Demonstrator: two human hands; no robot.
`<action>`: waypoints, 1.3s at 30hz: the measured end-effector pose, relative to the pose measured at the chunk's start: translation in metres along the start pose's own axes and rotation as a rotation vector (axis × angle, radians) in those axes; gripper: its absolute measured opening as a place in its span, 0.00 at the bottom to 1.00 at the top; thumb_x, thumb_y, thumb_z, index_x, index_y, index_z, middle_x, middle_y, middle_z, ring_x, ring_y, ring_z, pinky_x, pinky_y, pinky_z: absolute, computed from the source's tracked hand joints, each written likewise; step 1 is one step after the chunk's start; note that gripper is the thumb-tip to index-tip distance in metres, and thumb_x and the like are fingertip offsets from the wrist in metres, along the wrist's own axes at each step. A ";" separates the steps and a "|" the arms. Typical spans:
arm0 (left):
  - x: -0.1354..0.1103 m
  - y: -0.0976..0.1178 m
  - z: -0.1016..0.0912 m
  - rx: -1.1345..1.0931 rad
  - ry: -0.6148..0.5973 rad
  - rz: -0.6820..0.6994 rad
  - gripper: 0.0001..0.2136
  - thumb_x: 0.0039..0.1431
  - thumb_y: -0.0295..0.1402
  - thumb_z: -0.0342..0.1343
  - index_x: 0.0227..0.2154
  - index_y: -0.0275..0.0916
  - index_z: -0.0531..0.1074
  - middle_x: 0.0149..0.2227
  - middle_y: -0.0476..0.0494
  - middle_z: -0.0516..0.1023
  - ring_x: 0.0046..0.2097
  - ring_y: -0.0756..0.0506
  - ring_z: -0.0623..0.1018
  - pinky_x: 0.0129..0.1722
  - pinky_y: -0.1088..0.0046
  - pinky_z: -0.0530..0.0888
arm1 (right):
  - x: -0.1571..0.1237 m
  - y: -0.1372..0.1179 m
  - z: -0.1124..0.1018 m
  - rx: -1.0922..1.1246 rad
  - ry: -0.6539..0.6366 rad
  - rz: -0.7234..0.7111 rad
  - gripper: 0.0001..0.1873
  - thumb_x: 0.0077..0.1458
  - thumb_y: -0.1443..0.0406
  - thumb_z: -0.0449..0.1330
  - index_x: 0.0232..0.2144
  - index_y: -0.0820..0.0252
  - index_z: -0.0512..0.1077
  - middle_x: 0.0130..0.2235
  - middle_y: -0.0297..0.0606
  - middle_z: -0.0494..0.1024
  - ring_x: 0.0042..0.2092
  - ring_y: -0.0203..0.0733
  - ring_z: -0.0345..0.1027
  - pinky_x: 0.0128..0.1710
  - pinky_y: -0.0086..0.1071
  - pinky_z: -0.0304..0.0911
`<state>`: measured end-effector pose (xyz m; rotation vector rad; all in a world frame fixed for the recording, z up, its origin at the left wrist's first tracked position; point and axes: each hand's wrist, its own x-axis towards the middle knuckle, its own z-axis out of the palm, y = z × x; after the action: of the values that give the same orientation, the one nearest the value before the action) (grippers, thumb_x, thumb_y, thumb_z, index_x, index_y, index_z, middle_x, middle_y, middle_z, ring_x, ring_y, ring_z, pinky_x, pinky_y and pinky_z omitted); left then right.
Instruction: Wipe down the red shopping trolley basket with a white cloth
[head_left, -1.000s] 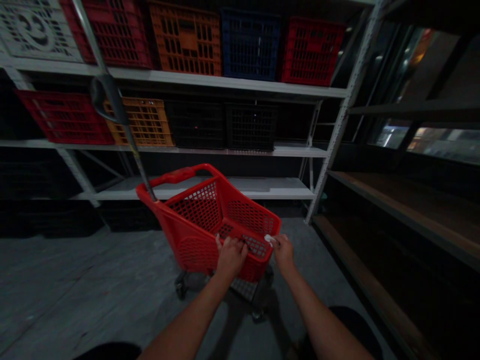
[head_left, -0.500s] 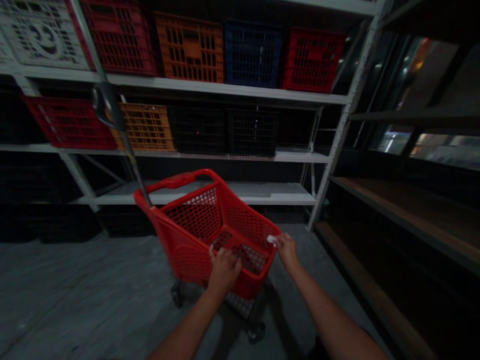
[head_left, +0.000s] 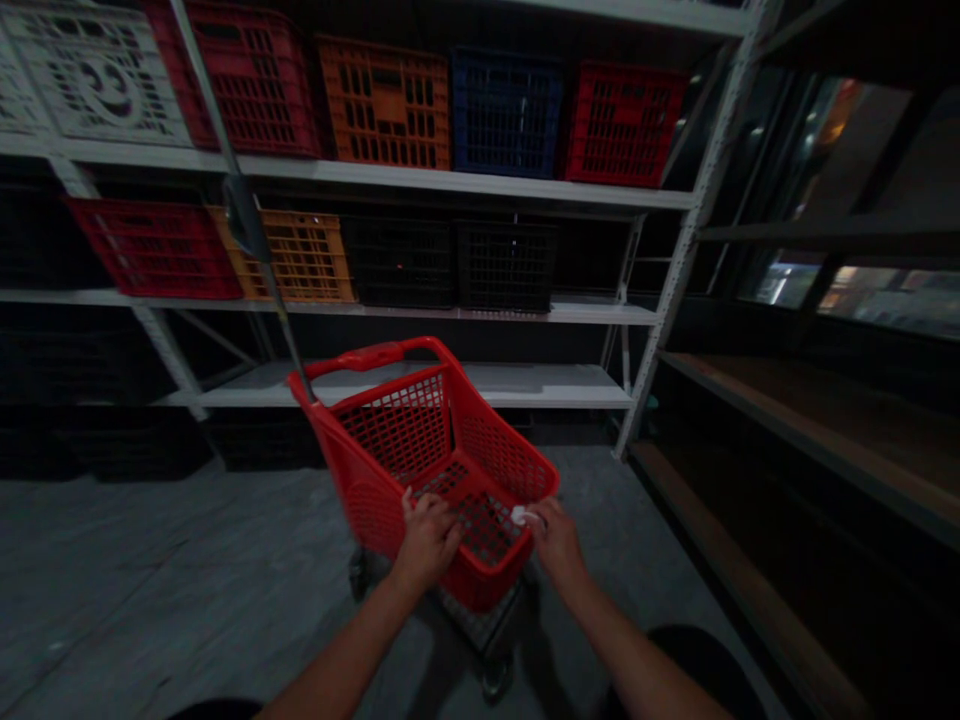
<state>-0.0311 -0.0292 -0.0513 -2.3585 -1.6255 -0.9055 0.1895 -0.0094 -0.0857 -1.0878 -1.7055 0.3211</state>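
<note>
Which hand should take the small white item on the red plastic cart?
Probably the right hand: its fingers touch the item; the left hand rests on the cart's mesh, further off.

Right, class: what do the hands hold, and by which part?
The left hand grips the red shopping cart's near rim; the right hand pinches a small white item there.

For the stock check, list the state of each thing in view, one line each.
red plastic shopping cart: upright on its wheels
left hand: curled onto the cart's mesh wall
right hand: pinching a small white item at the cart's rim
blue plastic crate: on the top shelf
black plastic crates: side by side on the middle shelf
</note>
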 end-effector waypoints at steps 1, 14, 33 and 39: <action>-0.001 -0.001 -0.002 0.001 -0.005 0.008 0.11 0.52 0.32 0.46 0.17 0.41 0.68 0.24 0.51 0.71 0.39 0.47 0.68 0.56 0.47 0.44 | -0.012 -0.013 0.004 0.034 -0.019 -0.007 0.10 0.53 0.67 0.51 0.28 0.58 0.73 0.30 0.37 0.72 0.34 0.38 0.67 0.35 0.30 0.64; -0.018 -0.031 -0.038 0.078 -0.202 0.132 0.10 0.51 0.28 0.43 0.21 0.40 0.68 0.29 0.50 0.71 0.43 0.47 0.68 0.58 0.52 0.41 | 0.012 0.020 -0.046 -0.127 0.040 0.004 0.11 0.54 0.66 0.50 0.33 0.61 0.72 0.33 0.40 0.71 0.36 0.41 0.66 0.37 0.34 0.63; -0.018 0.090 0.014 0.176 -0.558 -0.200 0.20 0.60 0.41 0.34 0.36 0.35 0.70 0.30 0.36 0.77 0.34 0.42 0.77 0.31 0.67 0.71 | 0.061 0.005 0.003 -0.122 -0.092 0.030 0.06 0.48 0.70 0.52 0.24 0.61 0.68 0.29 0.37 0.69 0.33 0.38 0.63 0.35 0.29 0.57; -0.023 0.083 0.011 0.189 -0.574 -0.200 0.21 0.60 0.40 0.33 0.36 0.35 0.70 0.29 0.35 0.77 0.33 0.40 0.78 0.29 0.65 0.72 | 0.036 0.004 -0.006 -0.068 -0.184 0.028 0.05 0.49 0.69 0.53 0.26 0.60 0.69 0.29 0.36 0.71 0.33 0.38 0.65 0.34 0.29 0.58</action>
<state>0.0413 -0.0764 -0.0546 -2.4866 -2.0592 -0.0681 0.1950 0.0200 -0.0638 -1.1622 -1.8771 0.3930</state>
